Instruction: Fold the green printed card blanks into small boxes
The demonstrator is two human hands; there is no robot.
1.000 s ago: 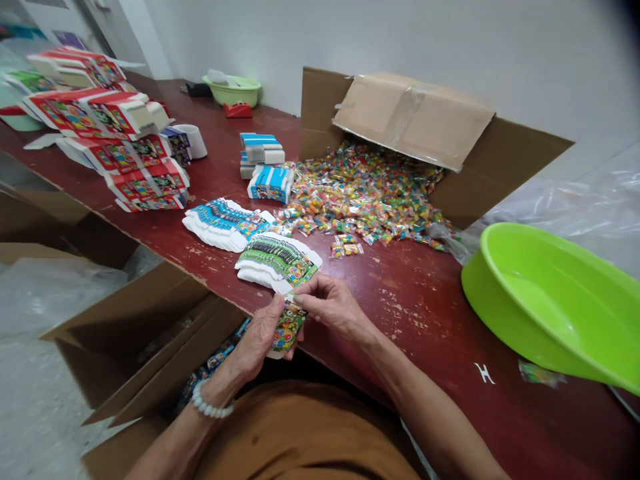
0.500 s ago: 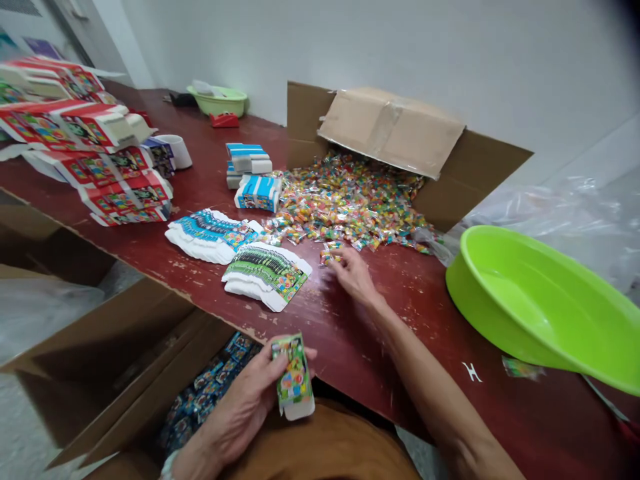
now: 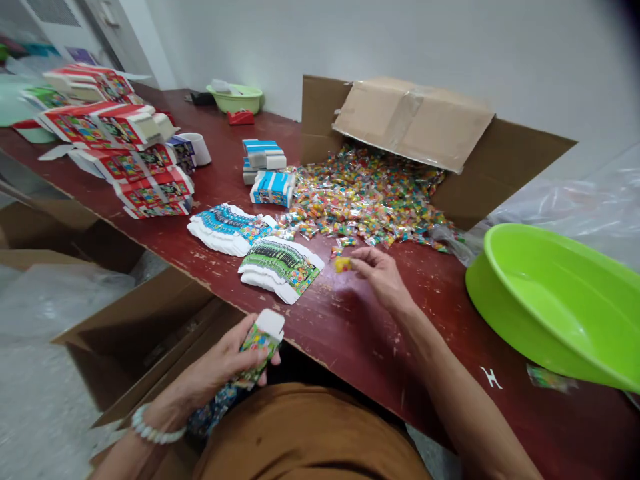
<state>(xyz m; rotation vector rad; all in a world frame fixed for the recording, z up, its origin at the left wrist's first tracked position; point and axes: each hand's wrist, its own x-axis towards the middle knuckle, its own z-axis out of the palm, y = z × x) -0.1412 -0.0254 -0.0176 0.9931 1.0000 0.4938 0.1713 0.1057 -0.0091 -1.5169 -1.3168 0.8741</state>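
Observation:
My left hand (image 3: 245, 357) is closed around a small green printed box (image 3: 261, 341), its white end flap standing up at the top. Just over the table, my right hand (image 3: 383, 272) pinches a yellow wrapped candy (image 3: 343, 265) between thumb and fingertips. Behind that hand spreads a heap of wrapped candies (image 3: 365, 197), spilling from a tipped cardboard carton (image 3: 400, 123). To the left of the right hand lies a fanned row of flat green boxes (image 3: 280, 267), with a fanned row of blue ones (image 3: 227, 230) beyond it.
A bright green basin (image 3: 500, 293) stands at the right. Taped red box bundles (image 3: 145, 167) are piled at the left, blue bundles (image 3: 273, 188) near the middle. Below the table's front edge is an open cardboard carton (image 3: 145, 340). A wrapped candy (image 3: 550, 379) lies beside the basin.
My right hand has lifted slightly off the table with the yellow candy. My left hand has moved left and turned the green box, so its open white flap now points up and away.

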